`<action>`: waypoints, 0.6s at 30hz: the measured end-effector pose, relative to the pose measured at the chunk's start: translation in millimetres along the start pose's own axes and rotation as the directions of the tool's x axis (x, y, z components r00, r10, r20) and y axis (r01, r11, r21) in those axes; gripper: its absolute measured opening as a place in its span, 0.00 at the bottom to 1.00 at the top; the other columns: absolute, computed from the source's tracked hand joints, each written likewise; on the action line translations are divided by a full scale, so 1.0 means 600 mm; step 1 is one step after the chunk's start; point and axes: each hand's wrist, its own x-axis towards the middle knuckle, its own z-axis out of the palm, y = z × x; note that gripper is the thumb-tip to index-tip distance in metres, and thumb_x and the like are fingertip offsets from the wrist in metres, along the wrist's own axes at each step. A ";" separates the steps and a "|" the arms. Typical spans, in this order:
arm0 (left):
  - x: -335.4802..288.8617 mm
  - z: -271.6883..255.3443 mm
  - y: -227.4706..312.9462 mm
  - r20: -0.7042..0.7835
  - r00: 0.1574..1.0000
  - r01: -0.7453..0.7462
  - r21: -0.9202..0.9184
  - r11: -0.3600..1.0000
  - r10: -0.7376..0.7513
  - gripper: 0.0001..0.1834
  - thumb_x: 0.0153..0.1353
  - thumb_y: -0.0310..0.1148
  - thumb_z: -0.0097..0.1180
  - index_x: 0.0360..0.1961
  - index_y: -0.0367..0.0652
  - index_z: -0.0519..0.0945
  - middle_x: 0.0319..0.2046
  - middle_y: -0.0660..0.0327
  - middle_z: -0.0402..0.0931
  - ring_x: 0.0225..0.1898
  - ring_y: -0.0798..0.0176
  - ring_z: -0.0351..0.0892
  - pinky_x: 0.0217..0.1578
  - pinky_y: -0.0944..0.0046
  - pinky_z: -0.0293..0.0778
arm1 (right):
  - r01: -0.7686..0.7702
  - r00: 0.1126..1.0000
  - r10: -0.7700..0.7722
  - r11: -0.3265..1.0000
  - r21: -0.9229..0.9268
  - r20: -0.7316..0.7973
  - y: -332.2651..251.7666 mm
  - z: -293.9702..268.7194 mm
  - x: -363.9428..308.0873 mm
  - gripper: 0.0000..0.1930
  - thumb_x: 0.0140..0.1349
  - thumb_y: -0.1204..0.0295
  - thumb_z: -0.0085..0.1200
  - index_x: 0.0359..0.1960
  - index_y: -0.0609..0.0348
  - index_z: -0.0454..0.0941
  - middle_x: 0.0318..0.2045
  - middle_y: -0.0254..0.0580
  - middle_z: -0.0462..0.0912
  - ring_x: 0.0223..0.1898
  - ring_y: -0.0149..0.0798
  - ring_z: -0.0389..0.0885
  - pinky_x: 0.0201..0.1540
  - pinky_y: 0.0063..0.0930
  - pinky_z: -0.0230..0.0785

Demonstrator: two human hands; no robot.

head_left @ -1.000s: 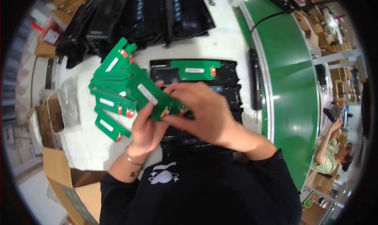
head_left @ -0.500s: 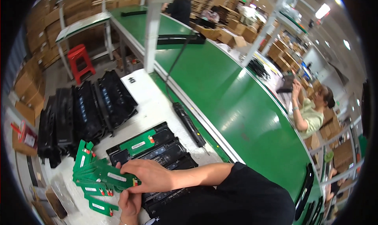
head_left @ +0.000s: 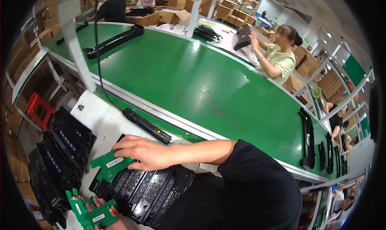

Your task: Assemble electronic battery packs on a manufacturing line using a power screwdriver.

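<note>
My right hand (head_left: 142, 152) pinches a green circuit board (head_left: 114, 162) bearing a white label, fingers on its upper edge and thumb below. It is over the far left end of several black plastic housings (head_left: 150, 193), which lie side by side and show rows of round buttons. At the lower left, my left hand (head_left: 110, 222) is closed around green circuit boards (head_left: 98, 218) with white labels and red-and-white connectors. Its fingertips show between the boards; its palm is partly hidden. More boards (head_left: 76, 202) lie against these, and I cannot tell which of them are held.
A black electric screwdriver (head_left: 146, 125) with a cable lies along the edge of the green conveyor (head_left: 189, 93). Black housings (head_left: 60, 149) stand stacked at left. Long black parts (head_left: 307, 137) rest on the conveyor. Across it, a person (head_left: 279, 55) holds up a dark part.
The view has swung right. My right hand has carried a circuit board away from the pile to the housings' far end. My left hand has come apart from it and now holds boards.
</note>
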 end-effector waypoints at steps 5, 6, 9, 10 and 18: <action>-0.003 -0.020 0.003 0.261 0.965 0.093 -0.346 0.934 0.000 0.38 0.48 0.31 0.45 0.63 0.35 0.52 0.65 0.50 0.44 0.66 0.42 0.37 0.63 0.44 0.30 | 0.219 0.974 -0.208 0.966 -0.140 0.088 0.017 0.034 -0.023 0.14 0.44 0.73 0.55 0.33 0.66 0.74 0.45 0.50 0.71 0.50 0.50 0.66 0.54 0.41 0.60; -0.001 -0.026 -0.002 0.264 0.964 0.071 -0.334 0.940 0.021 0.38 0.47 0.30 0.44 0.62 0.34 0.53 0.65 0.50 0.45 0.65 0.41 0.37 0.63 0.44 0.30 | 0.276 0.961 -0.272 0.948 -0.156 0.048 0.026 0.054 -0.028 0.11 0.45 0.71 0.54 0.30 0.64 0.74 0.41 0.48 0.72 0.47 0.50 0.67 0.51 0.41 0.61; 0.016 -0.044 -0.012 0.309 0.951 0.110 -0.335 0.936 -0.001 0.37 0.43 0.23 0.41 0.61 0.31 0.55 0.64 0.48 0.47 0.65 0.40 0.37 0.63 0.42 0.30 | 0.321 0.946 -0.321 0.923 -0.211 0.033 0.033 0.058 -0.045 0.08 0.45 0.70 0.52 0.25 0.63 0.74 0.36 0.47 0.73 0.44 0.50 0.68 0.46 0.41 0.62; 0.017 -0.050 -0.014 0.238 0.971 0.040 -0.283 0.958 0.030 0.37 0.42 0.21 0.40 0.60 0.30 0.55 0.63 0.47 0.47 0.65 0.39 0.37 0.63 0.42 0.29 | 0.338 0.941 -0.331 0.916 -0.216 0.072 0.032 0.057 -0.049 0.08 0.45 0.71 0.52 0.24 0.63 0.74 0.35 0.46 0.73 0.43 0.50 0.69 0.45 0.41 0.62; 0.009 -0.019 -0.019 -0.037 0.997 -0.063 0.145 0.987 0.069 0.44 0.45 0.21 0.47 0.65 0.39 0.43 0.65 0.47 0.40 0.67 0.45 0.38 0.62 0.50 0.51 | 0.303 0.923 -0.248 0.940 -0.157 0.295 0.027 0.040 -0.018 0.13 0.47 0.76 0.47 0.36 0.67 0.74 0.46 0.50 0.71 0.51 0.50 0.66 0.54 0.39 0.61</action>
